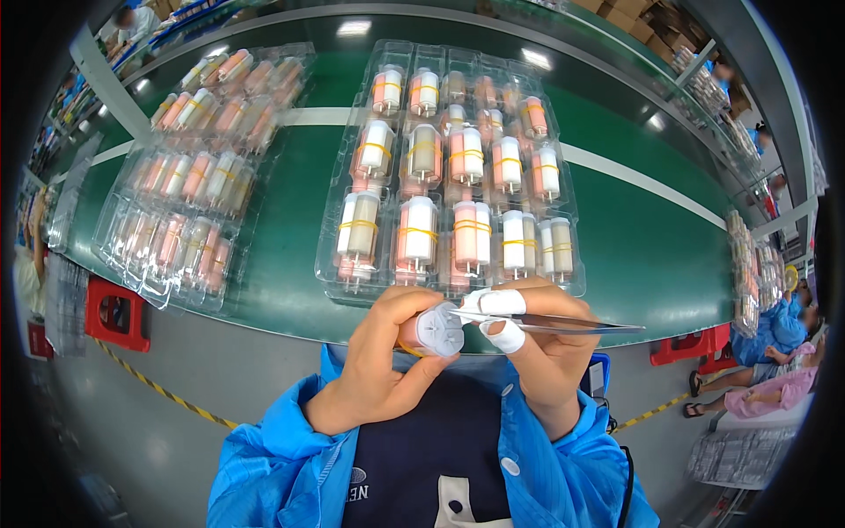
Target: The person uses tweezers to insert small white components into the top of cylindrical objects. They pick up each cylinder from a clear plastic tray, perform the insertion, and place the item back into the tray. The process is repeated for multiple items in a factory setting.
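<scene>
My left hand point(374, 365) is wrapped round a bundle of tubes with a pale grey lobed end piece point(440, 329). That end faces up toward me, and some pinkish-orange shows at its side. Pinched in my right hand point(550, 348) is a pair of metal tweezers point(585, 326), its tips at the rim of the end piece. White wraps point(503, 303) cover fingertips of my right hand. Just beyond both hands lies a clear plastic tray point(326, 275) holding several bundles of white, pink and beige tubes point(417, 236) with yellow bands.
More filled clear trays point(114, 238) lie at the left of the green conveyor belt point(286, 202). Stacked trays point(745, 273) stand at its far right. Red stools point(119, 319) are below the belt's edge. Other people point(775, 334) are at the right.
</scene>
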Demonstrator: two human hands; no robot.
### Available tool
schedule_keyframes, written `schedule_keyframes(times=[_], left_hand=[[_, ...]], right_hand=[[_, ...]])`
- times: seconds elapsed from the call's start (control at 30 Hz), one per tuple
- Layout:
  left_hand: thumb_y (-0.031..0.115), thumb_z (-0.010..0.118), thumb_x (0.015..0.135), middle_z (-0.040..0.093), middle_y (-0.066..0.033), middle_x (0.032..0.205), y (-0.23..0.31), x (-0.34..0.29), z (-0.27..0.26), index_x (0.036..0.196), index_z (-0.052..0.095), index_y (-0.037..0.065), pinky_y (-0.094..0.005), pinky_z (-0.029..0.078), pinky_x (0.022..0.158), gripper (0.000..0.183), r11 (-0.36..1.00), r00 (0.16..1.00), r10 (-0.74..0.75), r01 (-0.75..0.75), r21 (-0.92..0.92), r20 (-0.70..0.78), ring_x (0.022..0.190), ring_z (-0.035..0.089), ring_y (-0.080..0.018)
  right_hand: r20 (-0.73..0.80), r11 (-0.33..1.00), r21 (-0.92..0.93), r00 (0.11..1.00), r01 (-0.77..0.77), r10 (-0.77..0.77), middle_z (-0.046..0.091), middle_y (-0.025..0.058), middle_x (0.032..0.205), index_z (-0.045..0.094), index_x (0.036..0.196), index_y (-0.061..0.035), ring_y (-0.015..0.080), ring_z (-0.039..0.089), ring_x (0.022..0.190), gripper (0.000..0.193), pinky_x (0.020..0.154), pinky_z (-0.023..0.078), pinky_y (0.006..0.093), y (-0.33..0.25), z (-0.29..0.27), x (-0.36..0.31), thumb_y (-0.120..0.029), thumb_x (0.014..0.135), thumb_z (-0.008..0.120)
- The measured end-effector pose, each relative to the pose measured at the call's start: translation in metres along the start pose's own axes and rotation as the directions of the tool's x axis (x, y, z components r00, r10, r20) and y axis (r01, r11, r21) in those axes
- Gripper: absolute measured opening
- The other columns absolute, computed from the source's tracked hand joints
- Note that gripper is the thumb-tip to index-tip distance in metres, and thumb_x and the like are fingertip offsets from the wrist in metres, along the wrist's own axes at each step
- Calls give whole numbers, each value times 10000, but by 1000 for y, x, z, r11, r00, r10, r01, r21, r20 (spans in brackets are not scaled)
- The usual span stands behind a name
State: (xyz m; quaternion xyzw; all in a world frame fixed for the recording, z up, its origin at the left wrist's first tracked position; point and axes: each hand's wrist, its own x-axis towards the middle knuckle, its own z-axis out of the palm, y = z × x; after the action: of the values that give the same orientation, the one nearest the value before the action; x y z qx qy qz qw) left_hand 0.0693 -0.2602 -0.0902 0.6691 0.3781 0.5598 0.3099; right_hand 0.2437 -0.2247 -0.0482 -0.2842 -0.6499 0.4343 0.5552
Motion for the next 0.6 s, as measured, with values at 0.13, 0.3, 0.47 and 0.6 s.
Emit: schedule_keyframes(times=[0.13,0.3,0.47,0.6], left_hand=[[38,714,758,535,-187,1106,-2,0,-4,1197,421,-34,-332,457,853,533,996,997,28,-34,87,75,995,562,-232],[41,718,753,546,-189,1094,1,3,-5,1182,443,-37,-330,465,830,515,995,997,47,-52,85,68,965,574,-240],[34,721,743,558,-191,1069,-1,5,-5,1175,451,-41,-328,466,814,515,990,993,86,-94,103,77,943,580,-255],[30,715,743,566,-195,1048,-3,4,-6,1171,456,-43,-325,467,802,505,991,993,92,-99,86,75,926,581,-259]], right_hand=[[26,999,-35,1000,5,-4,687,150,885,669,958,22,210,669,823,194,726,530,301,-2,0,3,16,765,691],[44,999,-50,999,0,2,686,152,878,669,954,22,211,669,815,182,715,530,302,-1,-1,4,10,773,686],[22,1000,-25,1000,-7,8,688,155,863,674,932,25,211,671,796,166,707,529,300,0,-2,2,16,767,686],[26,1000,-20,1000,17,-17,690,156,853,677,918,26,213,673,780,157,699,531,300,-1,-2,4,21,761,687]])
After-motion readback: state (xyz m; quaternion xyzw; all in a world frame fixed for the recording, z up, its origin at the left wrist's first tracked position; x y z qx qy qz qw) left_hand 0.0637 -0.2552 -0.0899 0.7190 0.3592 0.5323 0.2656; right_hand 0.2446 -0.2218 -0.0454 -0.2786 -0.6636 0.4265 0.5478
